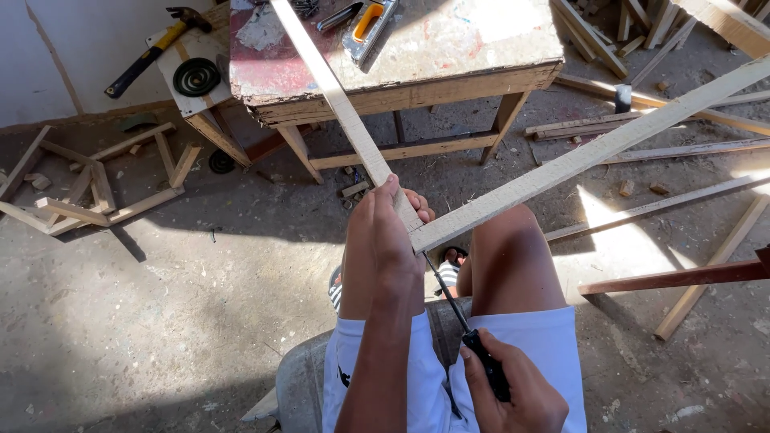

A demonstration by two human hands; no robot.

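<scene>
From the head view, the left hand [383,232] is gripping two wooden slats [553,164] where they meet above the knees, while the right hand [513,393] is clenching a black-handled blade [449,297] pointing at that joint; a stapler [367,28] is lying on the worktop [449,48].

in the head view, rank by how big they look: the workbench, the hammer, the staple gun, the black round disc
1. workbench, by far the largest
2. hammer
3. staple gun and black round disc: they look much alike, and the gun is cut off at the top edge, so no ranking.
</scene>
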